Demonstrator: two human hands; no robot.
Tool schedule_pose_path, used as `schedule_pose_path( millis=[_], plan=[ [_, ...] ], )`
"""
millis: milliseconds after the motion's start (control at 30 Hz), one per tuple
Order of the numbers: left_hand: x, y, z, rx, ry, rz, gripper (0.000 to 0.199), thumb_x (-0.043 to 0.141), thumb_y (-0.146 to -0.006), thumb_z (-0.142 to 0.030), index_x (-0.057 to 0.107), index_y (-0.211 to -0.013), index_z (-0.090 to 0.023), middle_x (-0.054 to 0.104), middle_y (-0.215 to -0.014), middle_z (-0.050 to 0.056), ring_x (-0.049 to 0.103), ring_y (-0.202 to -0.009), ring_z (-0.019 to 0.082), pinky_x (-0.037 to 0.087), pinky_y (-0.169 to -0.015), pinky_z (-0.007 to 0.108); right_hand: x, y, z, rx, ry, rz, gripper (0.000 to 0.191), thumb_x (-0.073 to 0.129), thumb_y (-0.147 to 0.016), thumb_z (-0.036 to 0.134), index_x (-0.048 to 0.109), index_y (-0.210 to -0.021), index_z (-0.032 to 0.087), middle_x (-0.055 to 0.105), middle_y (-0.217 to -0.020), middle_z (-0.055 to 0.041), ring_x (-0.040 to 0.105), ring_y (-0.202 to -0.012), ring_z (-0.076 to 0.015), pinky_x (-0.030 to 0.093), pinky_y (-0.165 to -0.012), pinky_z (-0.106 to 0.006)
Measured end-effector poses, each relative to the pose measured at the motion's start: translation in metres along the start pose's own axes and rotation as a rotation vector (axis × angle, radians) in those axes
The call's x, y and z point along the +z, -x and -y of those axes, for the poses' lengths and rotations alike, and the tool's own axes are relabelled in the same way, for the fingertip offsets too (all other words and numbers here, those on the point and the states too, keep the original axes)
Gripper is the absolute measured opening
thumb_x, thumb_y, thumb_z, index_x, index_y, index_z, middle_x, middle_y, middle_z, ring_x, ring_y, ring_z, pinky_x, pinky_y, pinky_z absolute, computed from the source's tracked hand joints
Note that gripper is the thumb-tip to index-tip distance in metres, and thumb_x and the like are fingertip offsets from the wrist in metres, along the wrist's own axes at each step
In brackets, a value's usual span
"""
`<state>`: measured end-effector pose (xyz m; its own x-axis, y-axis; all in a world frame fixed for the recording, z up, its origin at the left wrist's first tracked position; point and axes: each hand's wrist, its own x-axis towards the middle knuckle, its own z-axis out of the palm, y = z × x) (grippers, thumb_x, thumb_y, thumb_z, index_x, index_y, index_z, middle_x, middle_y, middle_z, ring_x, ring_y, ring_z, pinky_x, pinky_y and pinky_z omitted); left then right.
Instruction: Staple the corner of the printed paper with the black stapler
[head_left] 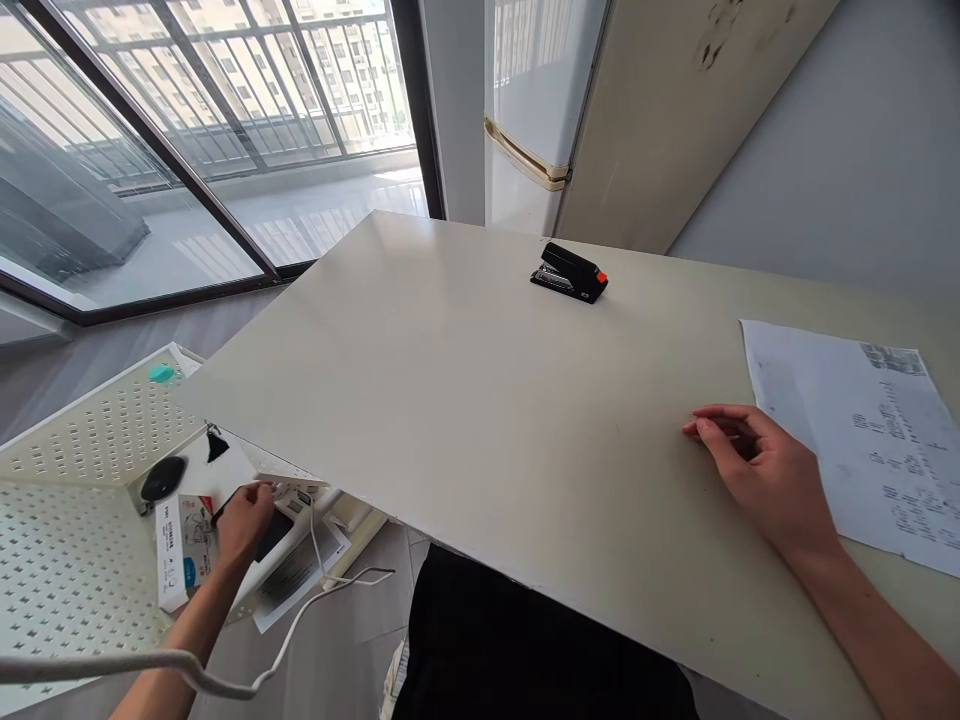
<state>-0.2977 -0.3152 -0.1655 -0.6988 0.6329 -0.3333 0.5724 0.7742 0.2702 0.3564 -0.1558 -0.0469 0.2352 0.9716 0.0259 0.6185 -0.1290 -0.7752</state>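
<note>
At the lower left, my left hand (246,520) reaches down into a white cart (82,550) beside the table. Its fingers are bent and closed among small white items; what they grip, if anything, I cannot make out. A white printed box (180,550) stands just left of that wrist. My right hand (765,470) rests on the table with its fingers curled and thumb near the index fingertip, and nothing shows in it. A printed sheet of paper (832,430) lies beside and partly behind this hand. Farther back on the table sits a black stapler (570,272) with a red-orange tab.
The white table (465,400) has its left edge above the cart. The cart also holds a black rounded object (163,480) and a teal piece (160,373). A white cable (300,612) runs across the lower left. Behind the table stands a fridge (525,180).
</note>
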Motion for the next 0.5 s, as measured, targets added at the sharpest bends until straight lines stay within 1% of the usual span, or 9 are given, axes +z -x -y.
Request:
schedule_pose_path(
  millis=[100, 167, 267, 367, 500],
  plan=[
    [0.016, -0.001, 0.005, -0.119, -0.08, 0.016, 0.037, 0.067, -0.101, -0.037, 0.063, -0.132, -0.016, 0.066, -0.131, 0.011, 0.068, -0.112, 0.026, 0.059, -0.094, 0.047, -0.001, 0.001, 0.003, 0.0, 0.003, 0.006, 0.021, 0.066, -0.089, 0.047, 0.073, -0.097, 0.029, 0.08, -0.099, -0.0029, 0.072, -0.089, -0.0268, 0.055, -0.075, -0.04],
    [0.027, -0.006, 0.003, -0.144, -0.114, 0.044, 0.038, 0.067, -0.101, -0.037, 0.064, -0.131, -0.016, 0.066, -0.131, 0.011, 0.068, -0.113, 0.026, 0.059, -0.095, 0.047, -0.001, 0.001, 0.003, 0.002, 0.0, 0.002, 0.021, 0.066, -0.088, 0.047, 0.073, -0.097, 0.029, 0.08, -0.098, -0.0027, 0.072, -0.089, -0.0266, 0.055, -0.074, -0.039],
    [0.039, -0.014, -0.003, -0.178, -0.165, 0.047, 0.041, 0.067, -0.101, -0.04, 0.062, -0.134, -0.016, 0.064, -0.136, 0.013, 0.066, -0.117, 0.028, 0.058, -0.098, 0.05, -0.001, 0.001, 0.002, 0.0, -0.002, -0.003, 0.02, 0.067, -0.088, 0.046, 0.073, -0.096, 0.029, 0.08, -0.097, -0.0028, 0.072, -0.087, -0.0267, 0.055, -0.073, -0.039],
    [0.044, -0.022, -0.005, -0.195, -0.201, 0.064, 0.042, 0.066, -0.101, -0.041, 0.062, -0.134, -0.016, 0.063, -0.137, 0.013, 0.065, -0.118, 0.028, 0.057, -0.099, 0.051, 0.0, 0.0, 0.001, -0.004, -0.004, -0.003, 0.021, 0.067, -0.089, 0.047, 0.073, -0.097, 0.029, 0.081, -0.097, -0.0026, 0.073, -0.088, -0.0271, 0.055, -0.075, -0.04],
    [0.042, -0.028, -0.001, -0.171, -0.206, 0.126, 0.038, 0.067, -0.101, -0.039, 0.064, -0.13, -0.016, 0.066, -0.13, 0.011, 0.068, -0.112, 0.027, 0.059, -0.094, 0.047, 0.0, 0.0, 0.001, 0.001, -0.004, 0.0, 0.02, 0.067, -0.088, 0.047, 0.072, -0.096, 0.03, 0.081, -0.096, -0.0017, 0.073, -0.087, -0.0264, 0.056, -0.075, -0.04]
  ],
)
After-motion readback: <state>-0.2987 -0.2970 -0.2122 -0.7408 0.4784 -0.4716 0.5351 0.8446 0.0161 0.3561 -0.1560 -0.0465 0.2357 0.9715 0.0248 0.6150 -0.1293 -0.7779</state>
